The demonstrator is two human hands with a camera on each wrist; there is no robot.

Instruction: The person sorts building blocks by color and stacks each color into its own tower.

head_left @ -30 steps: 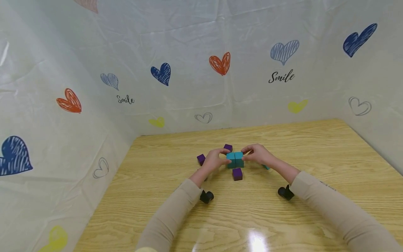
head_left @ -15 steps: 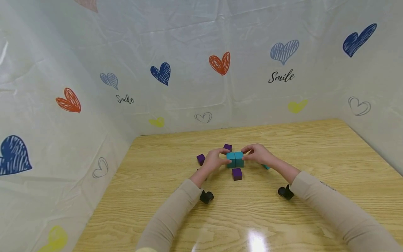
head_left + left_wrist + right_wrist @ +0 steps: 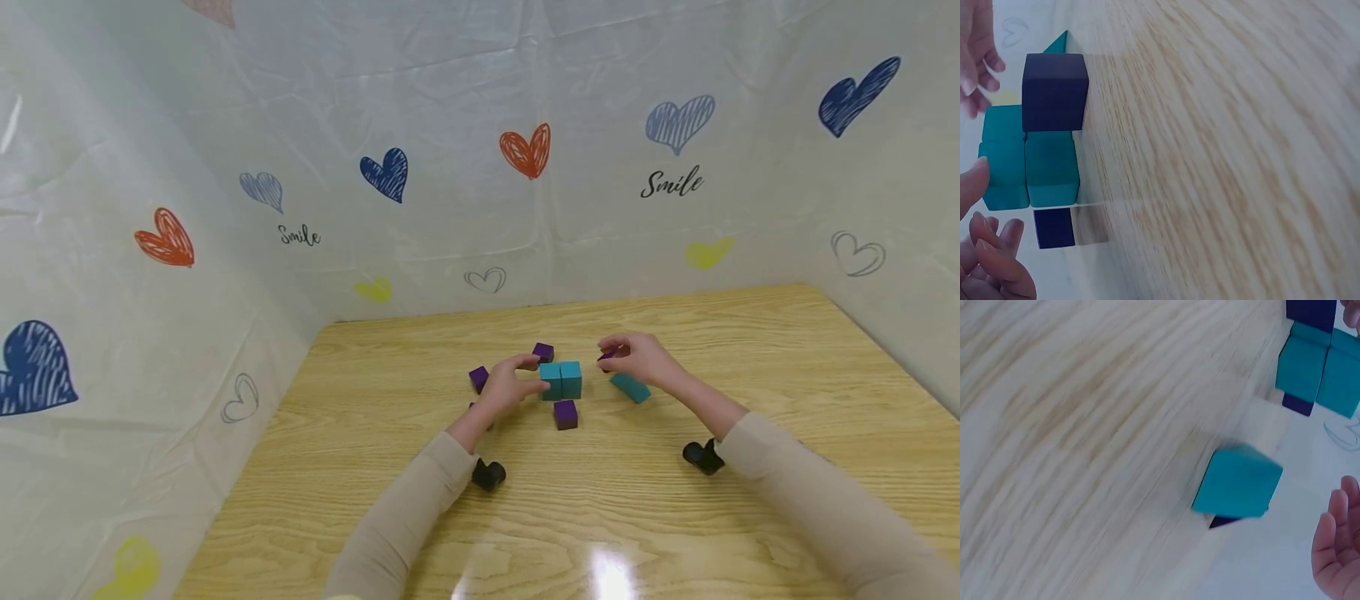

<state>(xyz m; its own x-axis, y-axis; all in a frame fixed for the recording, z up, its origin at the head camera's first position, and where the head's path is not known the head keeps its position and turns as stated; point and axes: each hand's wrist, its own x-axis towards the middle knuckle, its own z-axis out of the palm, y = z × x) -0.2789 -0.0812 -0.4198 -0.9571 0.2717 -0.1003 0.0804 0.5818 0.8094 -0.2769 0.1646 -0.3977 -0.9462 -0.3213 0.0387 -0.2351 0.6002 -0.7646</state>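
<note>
Teal cubes [image 3: 560,381] stand in a stacked group, two wide and two high in the left wrist view. My left hand [image 3: 510,385] is at the group's left side, its thumb [image 3: 971,184] close against an upper cube and its other fingers loosely bent, apart from the cubes. To the right, my right hand [image 3: 641,358] hovers with relaxed fingers around a purple cube [image 3: 606,357], partly hidden by them. The right wrist view shows the right hand [image 3: 1338,544] apart from the blocks. Just below it lies a teal wedge-shaped block [image 3: 630,387].
Purple cubes lie about the stack: one in front [image 3: 566,415], one behind [image 3: 543,352], one at left [image 3: 478,379], another partly behind the left wrist. The wooden table [image 3: 570,517] meets a white sheet [image 3: 435,242] printed with hearts at the back.
My right hand has let go of the right teal cube and moved right, to the purple cube, uncovering the teal wedge. The left hand's fingers have drawn slightly back from the stack.
</note>
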